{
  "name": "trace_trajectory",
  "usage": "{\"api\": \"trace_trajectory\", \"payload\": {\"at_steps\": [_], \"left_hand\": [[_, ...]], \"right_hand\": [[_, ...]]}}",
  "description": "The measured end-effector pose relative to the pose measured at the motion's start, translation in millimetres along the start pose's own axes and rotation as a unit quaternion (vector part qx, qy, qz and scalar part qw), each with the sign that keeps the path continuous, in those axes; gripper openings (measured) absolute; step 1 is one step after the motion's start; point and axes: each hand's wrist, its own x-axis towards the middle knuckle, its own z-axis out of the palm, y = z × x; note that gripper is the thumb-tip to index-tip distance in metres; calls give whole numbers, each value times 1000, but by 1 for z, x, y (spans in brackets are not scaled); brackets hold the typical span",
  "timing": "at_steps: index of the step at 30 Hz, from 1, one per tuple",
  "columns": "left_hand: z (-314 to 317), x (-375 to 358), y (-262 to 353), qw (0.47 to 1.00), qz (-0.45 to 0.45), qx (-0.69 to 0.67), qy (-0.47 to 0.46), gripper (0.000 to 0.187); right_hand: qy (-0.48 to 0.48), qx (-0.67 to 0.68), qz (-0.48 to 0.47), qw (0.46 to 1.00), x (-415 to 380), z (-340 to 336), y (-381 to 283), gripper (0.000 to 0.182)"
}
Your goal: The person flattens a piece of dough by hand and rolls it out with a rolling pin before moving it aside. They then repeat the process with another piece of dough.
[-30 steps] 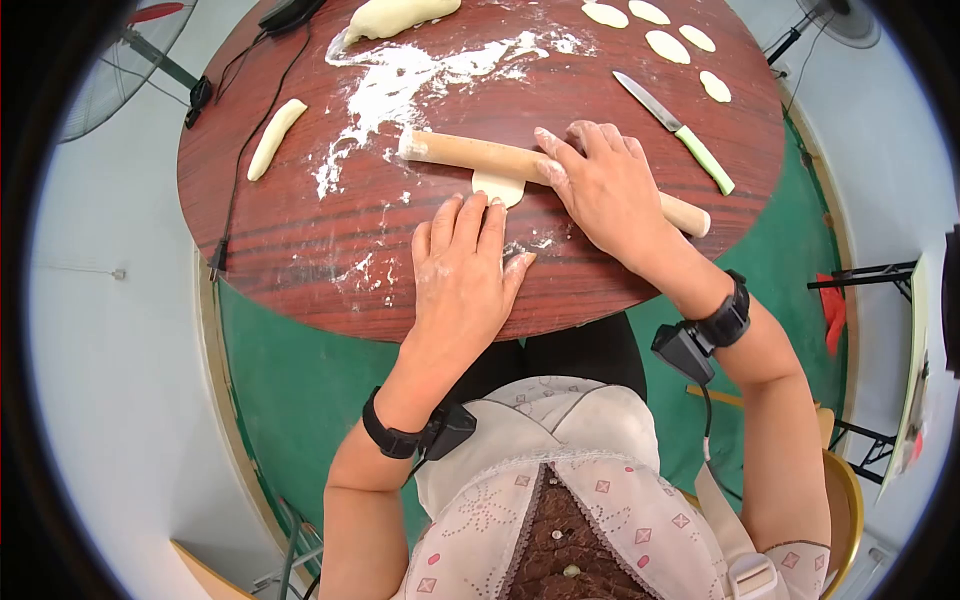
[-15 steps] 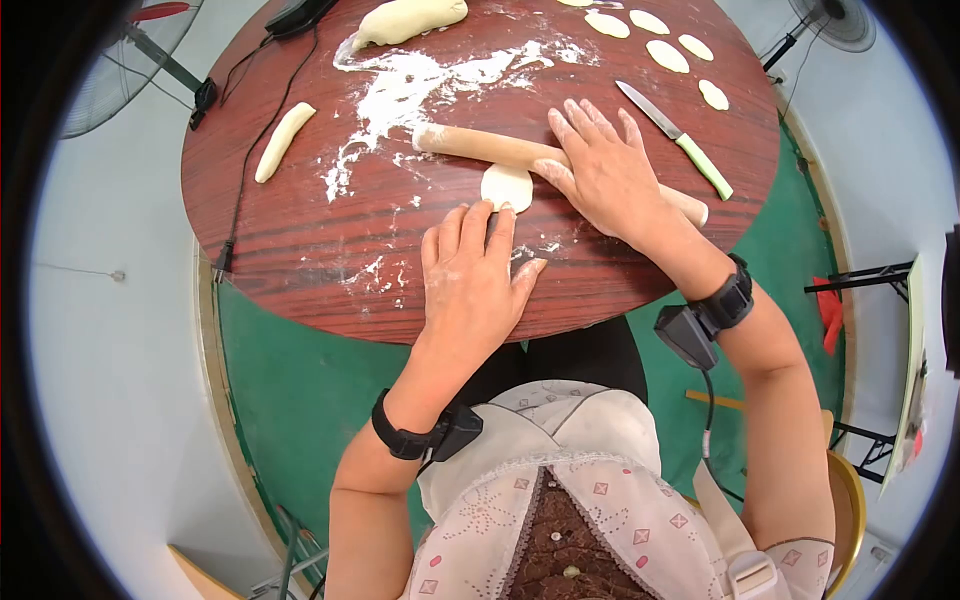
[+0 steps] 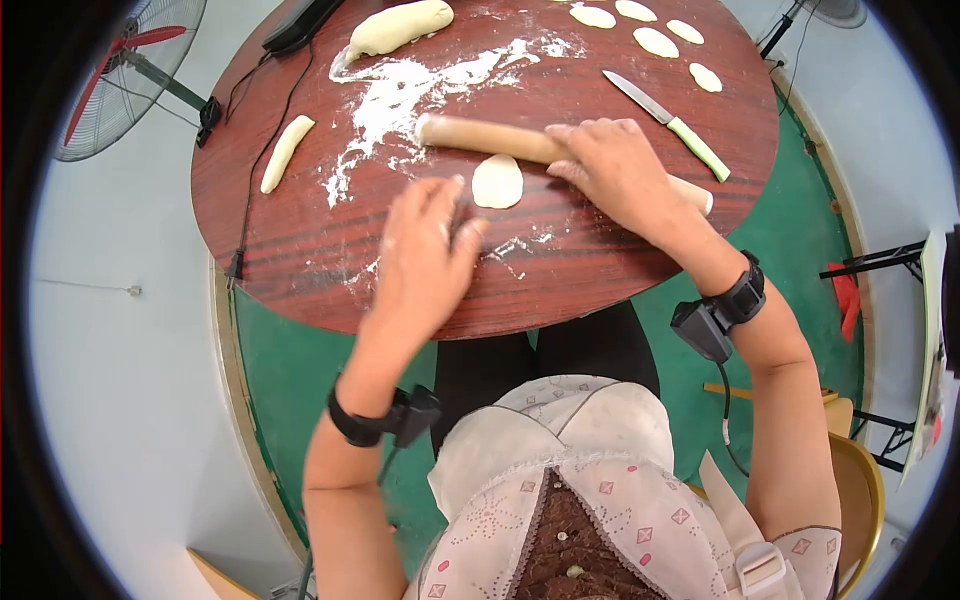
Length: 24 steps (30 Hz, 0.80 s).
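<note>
A wooden rolling pin (image 3: 490,137) lies at a slant on the round red-brown table (image 3: 580,275). My right hand (image 3: 625,175) is wrapped over its right half. A small flat dough round (image 3: 497,182) rests just below the pin's left half, apart from both hands. My left hand (image 3: 425,250), slightly blurred, hovers to the left of the round, its fingers apart with nothing between them. White flour (image 3: 385,105) is spread on the tabletop beyond it.
A knife (image 3: 665,125) with a green handle lies at the right, below several flat dough pieces (image 3: 655,42). A big dough lump (image 3: 400,27) sits at the back, a dough strip (image 3: 287,154) at the left beside a black cable (image 3: 262,165). A fan (image 3: 125,75) stands at the upper left.
My left hand has come off the dough round and moved left. My right hand has drawn its fingers in around the pin. The view has shifted slightly.
</note>
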Motion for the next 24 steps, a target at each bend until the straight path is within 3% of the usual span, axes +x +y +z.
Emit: {"api": "trace_trajectory", "payload": {"at_steps": [2,5,6,10,13,17,18,20,23,24], "left_hand": [[-8,15,-10,997,24,70,-10,39],[-3,29,-16,971,149,166,-79,40],[-4,27,-8,966,153,167,-128,42],[-1,20,-8,975,122,104,-157,43],[1,5,6,979,77,130,-138,43],[2,3,18,989,20,-22,-141,38],[-4,5,24,980,-46,-113,-158,38],[0,1,26,994,14,-2,-109,40],[10,-13,30,990,78,110,-50,44],[15,-18,30,985,96,138,-35,45]], "right_hand": [[28,-6,37,999,-3,-4,8,38],[60,7,58,997,-9,-10,10,35],[68,19,53,996,-12,-10,6,35],[30,86,48,995,-22,-15,-27,34],[19,87,13,996,-24,-6,-42,35],[13,73,47,996,-13,-6,-34,36],[17,71,68,995,-10,-10,-29,36],[38,73,85,993,-11,-13,-22,38],[-15,76,71,994,-21,-18,-27,39],[-7,66,35,997,-24,-17,-29,40]]}}
